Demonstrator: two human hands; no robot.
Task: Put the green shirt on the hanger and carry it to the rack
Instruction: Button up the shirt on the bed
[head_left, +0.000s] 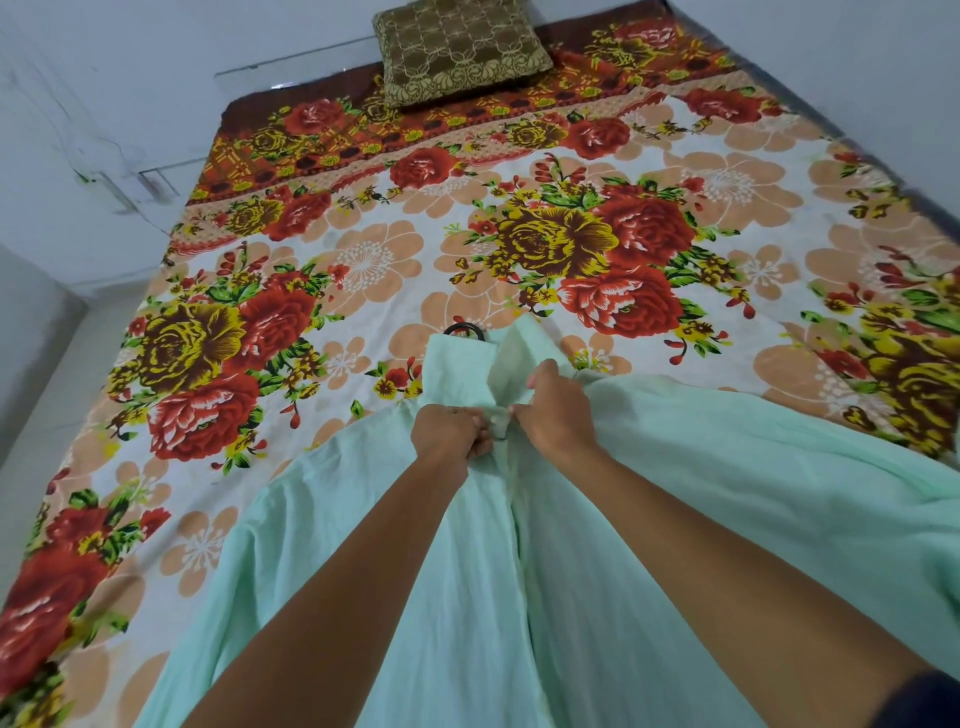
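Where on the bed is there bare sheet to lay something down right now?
Bare sheet runs between the collar and the cushion, and along both sides of the green shirt. It is crowded where the left hand and right hand pinch the shirt front, just below the hanger hook.

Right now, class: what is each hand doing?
Left hand: pinching the green shirt near its collar.
Right hand: pinching the same shirt front.

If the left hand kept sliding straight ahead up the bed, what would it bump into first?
Probably the shirt's collar, directly beyond the left hand, which pinches the green shirt near its neck. Just past it pokes the hanger's black hook. Depth is hard to judge.
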